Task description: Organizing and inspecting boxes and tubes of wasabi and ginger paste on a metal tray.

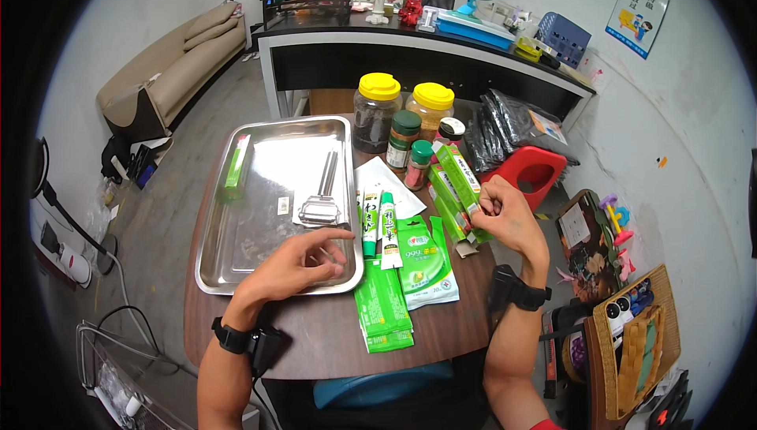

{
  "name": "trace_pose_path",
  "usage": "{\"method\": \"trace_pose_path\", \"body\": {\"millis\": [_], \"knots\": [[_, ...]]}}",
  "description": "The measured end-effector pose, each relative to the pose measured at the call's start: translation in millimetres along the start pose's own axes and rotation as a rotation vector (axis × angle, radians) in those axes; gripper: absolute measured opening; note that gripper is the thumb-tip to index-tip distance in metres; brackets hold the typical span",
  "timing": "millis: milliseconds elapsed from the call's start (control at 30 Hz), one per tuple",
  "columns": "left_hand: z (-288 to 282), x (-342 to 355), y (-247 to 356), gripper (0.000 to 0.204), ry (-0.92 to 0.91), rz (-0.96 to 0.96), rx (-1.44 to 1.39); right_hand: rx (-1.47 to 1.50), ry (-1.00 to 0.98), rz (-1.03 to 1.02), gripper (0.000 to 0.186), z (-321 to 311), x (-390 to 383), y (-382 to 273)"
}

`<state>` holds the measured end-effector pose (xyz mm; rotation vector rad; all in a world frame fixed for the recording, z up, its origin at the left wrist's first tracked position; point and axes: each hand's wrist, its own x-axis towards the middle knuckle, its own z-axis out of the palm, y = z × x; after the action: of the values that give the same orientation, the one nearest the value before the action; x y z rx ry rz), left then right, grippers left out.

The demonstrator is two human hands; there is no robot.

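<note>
My left hand [298, 263] hovers over the near right corner of the metal tray [236, 282], its fingers loosely curved and apart with nothing in them. My right hand [511, 215] is closed at the near end of a slim green box [457, 173]; its fingertips are partly hidden. Another green carton [448, 207] lies against that box. Between my hands are a green-and-white tube [389, 229], a second tube [370, 221], a green wipes packet [426, 263] and flat green packets [382, 304]. Inside the tray lie a peeler [322, 203] and a green box [236, 168].
Yellow-lidded jars [378, 110] and green-lidded spice bottles [404, 138] stand at the table's far side. Beyond are a red stool [532, 173] with black bags [520, 132] and a desk [315, 51]. A wicker basket [666, 312] sits at the right.
</note>
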<state>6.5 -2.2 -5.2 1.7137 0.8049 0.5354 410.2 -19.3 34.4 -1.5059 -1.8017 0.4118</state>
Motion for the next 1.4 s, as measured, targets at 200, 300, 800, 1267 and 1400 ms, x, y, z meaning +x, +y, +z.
{"method": "trace_pose_path", "body": {"millis": [200,300,800,1267,1400], "knots": [[4.9,2.8,0.6,0.054,0.026,0.027,-0.007,-0.005,0.035,0.001,0.041,-7.4,-2.2,-3.3],[5.0,3.5,3.8,0.054,0.029,0.019,-0.009,0.015,0.028,0.001,0.042,-8.1,-2.0,-1.6],[7.5,3.7,7.3,0.053,0.029,0.017,-0.007,0.082,-0.150,0.041,0.036,-11.8,-3.8,-0.5],[2.1,1.3,6.8,0.054,0.016,-0.017,0.009,0.007,0.000,0.057,0.046,3.1,1.7,20.9],[0.4,-1.6,2.6,0.054,0.024,-0.024,0.007,0.448,-0.260,0.268,0.054,0.5,6.0,-54.2]]}}
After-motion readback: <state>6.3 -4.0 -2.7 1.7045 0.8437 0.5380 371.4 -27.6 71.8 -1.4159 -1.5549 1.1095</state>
